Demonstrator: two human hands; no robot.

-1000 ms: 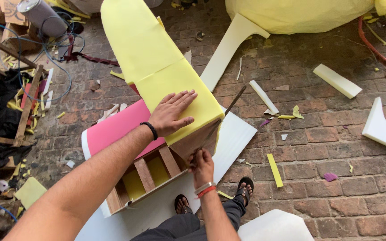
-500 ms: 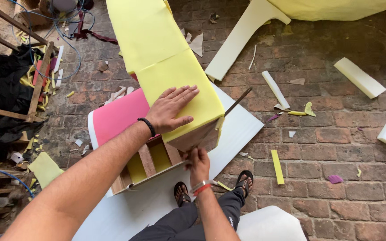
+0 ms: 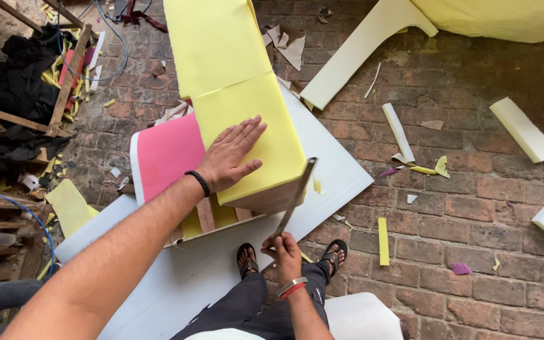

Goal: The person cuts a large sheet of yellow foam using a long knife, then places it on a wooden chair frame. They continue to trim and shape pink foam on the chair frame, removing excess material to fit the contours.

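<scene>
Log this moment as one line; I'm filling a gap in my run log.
left hand: flat on yellow foam | right hand: grip on long blade at foam's edge | under: wooden frame, pink foam

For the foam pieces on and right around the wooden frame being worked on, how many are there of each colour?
Yellow foam sheet, draped over the wooden frame under the left hand: 1
Pink foam pad beside it on the frame: 1
White foam sheet lying flat beneath the frame: 1
Total: 3
The right hand holds a long blade at the yellow foam's edge.
</scene>
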